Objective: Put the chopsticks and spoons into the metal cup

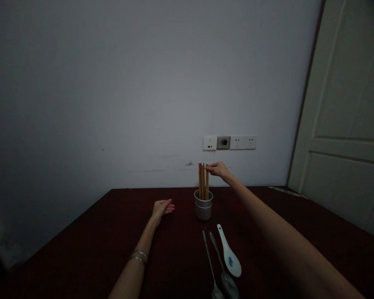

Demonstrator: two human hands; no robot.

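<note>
Several brown chopsticks (201, 182) stand upright in a metal cup (203, 207) on the dark red table. My right hand (218, 169) reaches in from the right and pinches the upper end of the rightmost chopsticks, whose lower ends are inside the cup. My left hand (163, 209) lies on the table to the left of the cup, its fingers stretched out and nothing in it. Nearer to me, below the cup, lie a white soup spoon (231, 259) with a blue mark and two metal spoons (209, 257) (220, 255) with long handles.
The dark red table (90, 241) runs up to a pale wall (127, 104). Wall sockets (243, 142) and a switch plate (210, 143) sit above its back edge. A light panelled door (345, 124) stands at the right.
</note>
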